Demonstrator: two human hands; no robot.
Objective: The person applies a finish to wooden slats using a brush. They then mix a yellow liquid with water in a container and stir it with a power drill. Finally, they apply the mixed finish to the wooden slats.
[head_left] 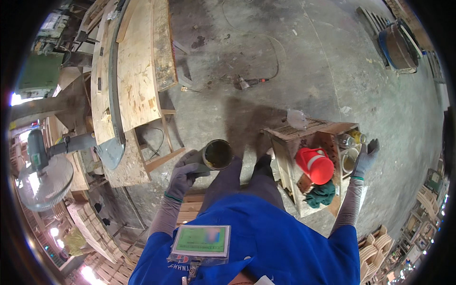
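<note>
My gloved left hand [184, 173] is closed around a round cup [218, 154] with dark liquid in it, held above the floor in front of my legs. On the right, my gloved right hand [367, 159] has its fingers stretched out beside a wooden crate stand [297, 131]. Nearest to it are a glass jar with yellow on it [357, 137], a clear glass jar [346, 141] and a pale open container [349, 160]. Whether the fingers touch any of these, I cannot tell. A red jug [315, 165] and a dark green cloth [320, 194] sit in the crate stand.
A long wooden workbench [137, 71] runs along the left, with a fan [45, 175] beside it. A corded power tool [251, 82] lies on the concrete floor ahead. A large drum [398, 46] stands far right. Stacked wooden pieces [375, 249] are behind on the right.
</note>
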